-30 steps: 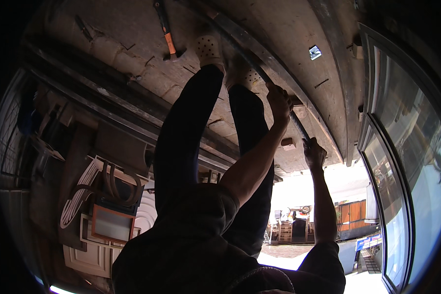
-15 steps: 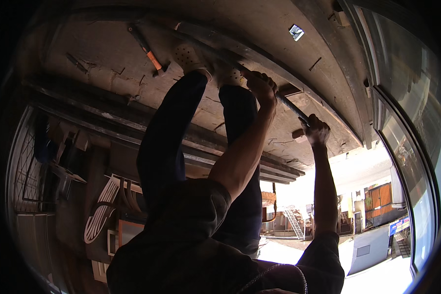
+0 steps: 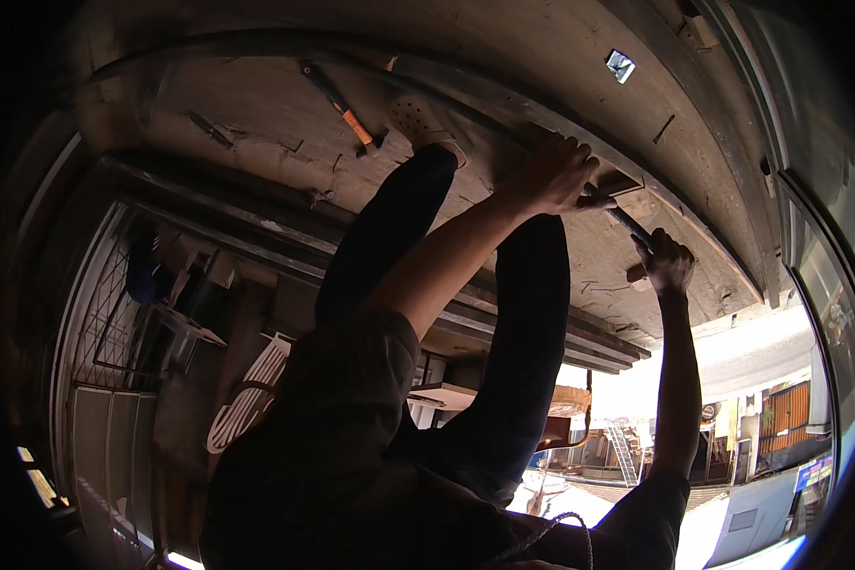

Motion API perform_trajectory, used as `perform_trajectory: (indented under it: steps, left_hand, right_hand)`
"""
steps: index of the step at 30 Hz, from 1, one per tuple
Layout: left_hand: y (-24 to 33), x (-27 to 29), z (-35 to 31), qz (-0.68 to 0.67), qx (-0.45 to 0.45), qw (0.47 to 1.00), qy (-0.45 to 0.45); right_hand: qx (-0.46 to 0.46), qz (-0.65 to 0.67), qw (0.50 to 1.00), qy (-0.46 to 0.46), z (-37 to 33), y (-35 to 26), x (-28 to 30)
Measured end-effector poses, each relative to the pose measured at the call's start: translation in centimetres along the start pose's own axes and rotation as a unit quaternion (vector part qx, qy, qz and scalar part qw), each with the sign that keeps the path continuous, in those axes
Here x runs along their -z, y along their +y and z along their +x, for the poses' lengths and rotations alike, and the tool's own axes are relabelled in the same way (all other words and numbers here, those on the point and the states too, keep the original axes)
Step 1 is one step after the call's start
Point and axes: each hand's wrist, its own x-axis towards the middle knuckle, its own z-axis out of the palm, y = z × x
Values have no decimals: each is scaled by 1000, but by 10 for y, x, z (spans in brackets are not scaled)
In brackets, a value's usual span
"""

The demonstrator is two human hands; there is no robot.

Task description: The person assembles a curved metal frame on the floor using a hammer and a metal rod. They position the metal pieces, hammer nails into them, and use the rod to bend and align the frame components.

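Note:
A long dark bar (image 3: 629, 225) runs slantwise over the floor, from the upper left down to my hands. My left hand (image 3: 559, 178) is wrapped round it, knuckles up, with the thumb along the near side. Lower and to the right, my right hand (image 3: 670, 261) is closed on the bar near its visible end. A short stretch of bar shows between the two hands. Beside the right hand lies a reddish-brown block (image 3: 638, 276). A light clog with holes (image 3: 423, 128) is on my left foot; my other foot is hidden behind my left arm.
A hammer (image 3: 351, 121) with an orange handle lies left of the clog. Long dark beams (image 3: 256, 224) cross the floor nearer to me. Another long strip (image 3: 698, 223) lies beyond my hands. A glass panel (image 3: 826, 228) stands at the right, and a white slatted chair (image 3: 253, 394) at lower left.
The whole view has shifted, so floor things sit farther right. My left hand has slid or turned on the bar and appears nearer my right hand. My left arm now hides the right shoe.

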Motion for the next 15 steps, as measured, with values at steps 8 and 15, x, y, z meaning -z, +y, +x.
perform_trajectory:
  steps: [8, 15]
  left_hand:
    - [-22, -45, -8, 52, -98, 994, 20]
    - [-24, -47, -2, 58, -121, 983, 125]
  right_hand:
    - [8, -9, 998, 67, -8, 5, -35]
    - [0, 5, 999, 34, -7, 12, -31]
